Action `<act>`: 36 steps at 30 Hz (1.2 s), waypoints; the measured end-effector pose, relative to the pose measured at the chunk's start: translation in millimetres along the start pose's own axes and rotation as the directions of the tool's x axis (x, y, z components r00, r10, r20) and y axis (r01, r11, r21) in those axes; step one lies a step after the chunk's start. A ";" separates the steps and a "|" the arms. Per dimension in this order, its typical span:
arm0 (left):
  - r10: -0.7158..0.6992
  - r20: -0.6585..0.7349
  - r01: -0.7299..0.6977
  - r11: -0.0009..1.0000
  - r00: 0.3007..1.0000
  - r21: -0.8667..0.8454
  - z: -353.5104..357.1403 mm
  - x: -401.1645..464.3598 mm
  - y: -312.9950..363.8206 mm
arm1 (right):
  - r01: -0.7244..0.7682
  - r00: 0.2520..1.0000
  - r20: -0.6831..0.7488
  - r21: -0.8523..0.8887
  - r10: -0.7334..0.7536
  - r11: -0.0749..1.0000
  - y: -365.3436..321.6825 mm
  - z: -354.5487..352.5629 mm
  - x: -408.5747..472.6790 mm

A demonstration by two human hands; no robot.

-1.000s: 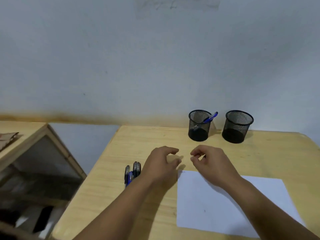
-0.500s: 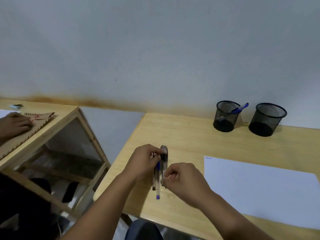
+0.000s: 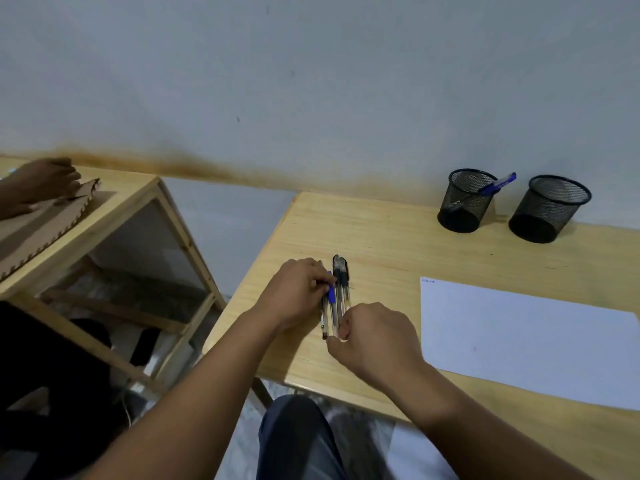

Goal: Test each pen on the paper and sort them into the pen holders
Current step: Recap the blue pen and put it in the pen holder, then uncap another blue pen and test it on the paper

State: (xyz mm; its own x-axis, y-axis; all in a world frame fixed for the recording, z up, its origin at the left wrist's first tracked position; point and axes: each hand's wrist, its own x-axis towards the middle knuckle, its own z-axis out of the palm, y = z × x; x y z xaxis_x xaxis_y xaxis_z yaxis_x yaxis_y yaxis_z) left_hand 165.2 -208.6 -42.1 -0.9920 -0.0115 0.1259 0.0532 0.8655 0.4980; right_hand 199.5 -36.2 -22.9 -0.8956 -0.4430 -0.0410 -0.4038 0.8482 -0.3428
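A bundle of slim plastic pens (image 3: 336,299), clear barrels with black and blue caps, lies on the pale wooden bench (image 3: 381,237). The left hand (image 3: 298,292) pinches their capped ends; the right hand (image 3: 372,336) pinches the near ends. The flat white paper (image 3: 526,337) lies right of the right hand. Beyond it stand two round black wire-mesh holders (image 3: 465,200), the left one holding a blue pen (image 3: 497,184).

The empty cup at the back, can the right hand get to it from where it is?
Probably yes. The right hand is pinching the pens near the front edge. Only bare table and a corner of the paper lie between it and the empty cup, so nothing blocks the way.
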 end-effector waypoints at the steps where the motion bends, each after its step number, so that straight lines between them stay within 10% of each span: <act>1: 0.012 0.002 -0.012 1.000 1.000 0.008 -0.4 -0.2 -0.3 | -0.029 1.000 0.009 0.032 0.029 0.999 0.5 -1.9 -0.6; 16: 0.261 -0.077 -0.264 0.964 0.962 -0.038 -5.4 -14.3 25.2 | -0.092 0.987 -0.081 0.431 0.140 0.898 80.6 -51.3 -38.6; 36: 0.458 -0.126 -0.473 0.867 0.880 -0.157 67.5 -20.6 128.6 | 0.065 0.972 -0.235 0.280 0.002 0.958 157.1 -65.0 -72.9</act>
State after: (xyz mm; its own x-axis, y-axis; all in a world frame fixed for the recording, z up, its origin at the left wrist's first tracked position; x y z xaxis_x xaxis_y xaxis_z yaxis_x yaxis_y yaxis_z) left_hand 184.7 -63.2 -38.6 -0.8343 0.3232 0.4467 0.5336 0.6772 0.5066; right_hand 189.3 148.3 -12.8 -0.9153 -0.3604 0.1800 -0.3932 0.7022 -0.5935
